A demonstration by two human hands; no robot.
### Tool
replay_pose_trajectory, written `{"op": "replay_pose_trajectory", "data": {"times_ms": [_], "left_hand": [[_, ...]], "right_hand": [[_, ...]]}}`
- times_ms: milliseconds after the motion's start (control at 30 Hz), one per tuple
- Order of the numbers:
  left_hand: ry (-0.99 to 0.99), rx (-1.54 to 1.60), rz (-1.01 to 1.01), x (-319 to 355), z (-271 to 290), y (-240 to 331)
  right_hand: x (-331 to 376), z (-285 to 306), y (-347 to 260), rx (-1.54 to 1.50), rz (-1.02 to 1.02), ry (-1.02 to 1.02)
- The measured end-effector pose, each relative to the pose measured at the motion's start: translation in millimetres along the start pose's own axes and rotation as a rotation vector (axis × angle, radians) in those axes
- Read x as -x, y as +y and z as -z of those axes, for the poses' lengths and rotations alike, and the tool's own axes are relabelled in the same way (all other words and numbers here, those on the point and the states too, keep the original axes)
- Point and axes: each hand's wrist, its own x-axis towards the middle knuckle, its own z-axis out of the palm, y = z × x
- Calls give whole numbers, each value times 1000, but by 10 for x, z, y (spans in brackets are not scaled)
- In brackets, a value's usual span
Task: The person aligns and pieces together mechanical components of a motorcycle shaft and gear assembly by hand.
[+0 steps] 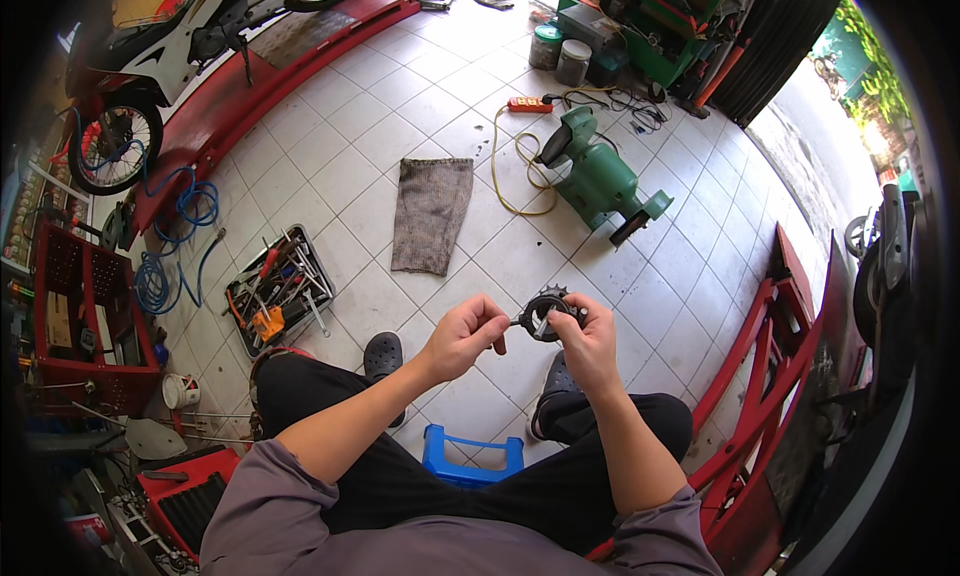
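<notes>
L hand [466, 338] w/ tool [501, 346], R hand [591, 344] w/ blk gear [543, 303]

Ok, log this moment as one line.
left hand: pinching thin tool | right hand: holding toothed ring | rag: on floor | grinder: on floor

1. Our left hand [465, 338] curls closed, left thumb [490, 330] pressed toward the index finger [484, 307].
2. Our right hand [591, 342], near it, folds in a grip, right thumb [568, 324] reaching inward.
3. Our left forearm [355, 414] slants rightward; our right forearm [628, 446] leans leftward.
4. Our knees [664, 418] spread wide.
</notes>
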Motion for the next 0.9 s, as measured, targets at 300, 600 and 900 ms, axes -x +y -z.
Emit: {"op": "replay_pose_trajectory", "data": {"times_ms": [300,600,900], "left_hand": [[30,-113,-68,21,-24,-62],[37,-120,28,16,-16,-58],[17,-151,-31,11,62,-135]], "right_hand": [[0,-40,54,26,17,-8],[12,-45,23,37,21,-8],[9,-40,24,74,-3,-24]]}}
